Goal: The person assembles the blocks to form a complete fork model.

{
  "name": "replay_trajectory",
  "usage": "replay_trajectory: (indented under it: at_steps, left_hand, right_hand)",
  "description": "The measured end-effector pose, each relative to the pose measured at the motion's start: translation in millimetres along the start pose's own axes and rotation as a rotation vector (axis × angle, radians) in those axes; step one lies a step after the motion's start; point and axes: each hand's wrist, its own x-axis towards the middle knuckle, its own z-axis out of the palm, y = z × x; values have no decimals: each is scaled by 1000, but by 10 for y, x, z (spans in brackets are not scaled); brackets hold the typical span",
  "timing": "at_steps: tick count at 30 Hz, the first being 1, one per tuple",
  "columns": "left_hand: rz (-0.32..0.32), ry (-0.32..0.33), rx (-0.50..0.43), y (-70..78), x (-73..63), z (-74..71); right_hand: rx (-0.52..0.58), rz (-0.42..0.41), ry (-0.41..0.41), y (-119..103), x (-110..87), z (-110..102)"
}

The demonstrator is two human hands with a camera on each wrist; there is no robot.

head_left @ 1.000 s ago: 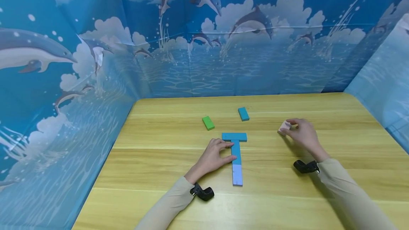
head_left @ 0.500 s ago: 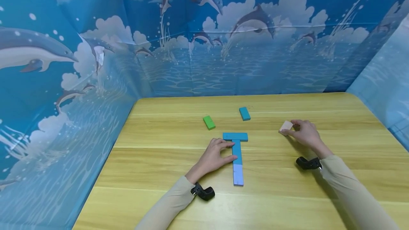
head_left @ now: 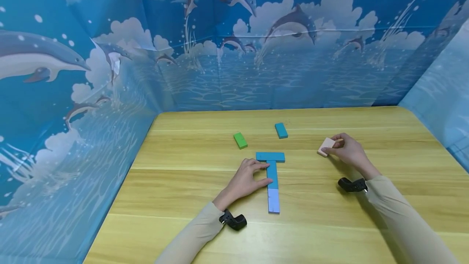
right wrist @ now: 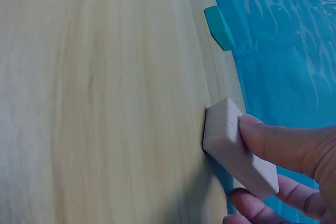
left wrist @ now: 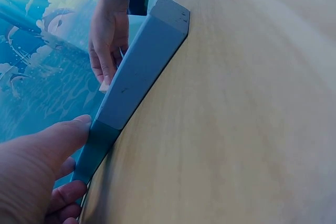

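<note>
On the wooden table a T shape is laid from wooden blocks: a blue crossbar (head_left: pixel 270 157), a blue stem block (head_left: pixel 272 176) and a lavender block (head_left: pixel 273 201) at the near end. My left hand (head_left: pixel 242 180) is at the left edge of the blue stem block, thumb and fingertips touching its side; the left wrist view shows the thumb (left wrist: pixel 73 132) along it. Off to the right, my right hand (head_left: pixel 349 154) pinches a pale pink wooden block (right wrist: pixel 231 140) between thumb and fingers. That block is tilted, its lower edge right at the tabletop.
Behind the T lie a green block (head_left: pixel 240 140) and a teal block (head_left: pixel 281 130). A blue dolphin-print cloth (head_left: pixel 234 72) rises behind the table (head_left: pixel 176 199) and along its sides.
The pale pink block has turned in my right hand so that more of its face shows, after small shifts of the hand. My left hand stays at the stem block.
</note>
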Motion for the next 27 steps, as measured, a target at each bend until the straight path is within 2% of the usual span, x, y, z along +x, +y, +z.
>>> replay_trajectory:
  at_steps: [11, 19, 27]
  left_hand:
    - [-4, -2, 3, 5, 4, -3]
    - [2, 0, 1, 12, 2, -14]
    - [-7, -6, 4, 5, -2, 5]
  right_hand:
    - [141, 49, 4, -135, 75, 32]
    - [314, 77, -86, -336, 195, 203]
    - [342, 71, -109, -469, 324, 388]
